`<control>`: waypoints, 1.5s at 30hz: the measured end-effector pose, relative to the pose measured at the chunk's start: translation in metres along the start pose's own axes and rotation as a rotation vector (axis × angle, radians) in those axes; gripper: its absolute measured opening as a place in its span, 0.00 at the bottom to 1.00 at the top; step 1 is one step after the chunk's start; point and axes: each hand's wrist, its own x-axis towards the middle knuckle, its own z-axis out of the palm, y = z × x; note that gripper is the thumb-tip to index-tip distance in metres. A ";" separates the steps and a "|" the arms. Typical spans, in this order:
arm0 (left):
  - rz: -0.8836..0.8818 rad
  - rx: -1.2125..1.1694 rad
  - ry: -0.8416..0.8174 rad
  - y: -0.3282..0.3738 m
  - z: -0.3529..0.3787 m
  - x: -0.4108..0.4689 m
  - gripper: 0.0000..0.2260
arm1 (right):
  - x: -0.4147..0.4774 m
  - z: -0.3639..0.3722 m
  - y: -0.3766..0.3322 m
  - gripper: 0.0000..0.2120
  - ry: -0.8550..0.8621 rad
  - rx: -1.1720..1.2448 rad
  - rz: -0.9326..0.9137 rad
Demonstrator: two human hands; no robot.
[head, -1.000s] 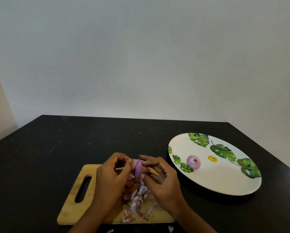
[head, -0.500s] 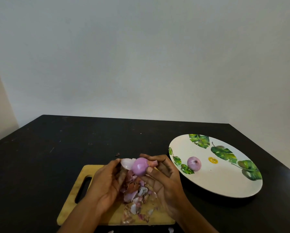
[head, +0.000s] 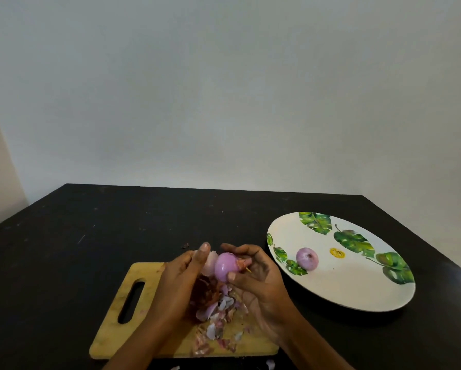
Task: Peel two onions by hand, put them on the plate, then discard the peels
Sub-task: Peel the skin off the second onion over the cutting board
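- Purple onion (head: 225, 267) sits gripped in right hand (head: 261, 283); left hand (head: 178, 284) pinches its loose peel (head: 210, 262) above wooden board (head: 117, 329).
- Plate (head: 344, 287) rim lies just right; black table (head: 64, 249) spreads left.

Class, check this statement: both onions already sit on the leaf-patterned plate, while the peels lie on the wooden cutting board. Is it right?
Not quite. The head view shows only one onion on the plate; the second onion is held between the left hand and right hand over the cutting board, where the peels lie.
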 end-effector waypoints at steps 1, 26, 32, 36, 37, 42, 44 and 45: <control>-0.015 0.004 -0.014 -0.002 0.000 0.001 0.19 | 0.000 -0.001 0.001 0.23 -0.016 -0.001 -0.004; 0.019 -0.088 -0.133 -0.009 0.001 0.003 0.19 | 0.001 0.000 -0.003 0.28 0.124 -0.035 0.091; 0.040 -0.117 -0.099 -0.004 -0.002 0.003 0.14 | 0.001 0.001 -0.008 0.23 0.143 0.138 0.142; 0.228 0.123 -0.050 -0.002 -0.001 0.001 0.10 | -0.001 0.003 -0.008 0.17 0.100 0.076 0.140; 0.255 0.162 -0.020 -0.001 0.000 0.000 0.12 | -0.001 0.004 -0.008 0.17 0.096 0.061 0.139; 0.393 0.244 0.103 -0.002 -0.005 0.002 0.12 | -0.003 0.006 -0.007 0.15 0.055 0.028 0.160; 0.418 0.271 0.102 -0.001 -0.005 0.001 0.11 | -0.003 0.007 -0.008 0.15 0.038 0.054 0.184; 0.420 0.287 0.093 -0.002 -0.003 0.001 0.10 | -0.003 0.007 -0.009 0.14 0.030 0.069 0.199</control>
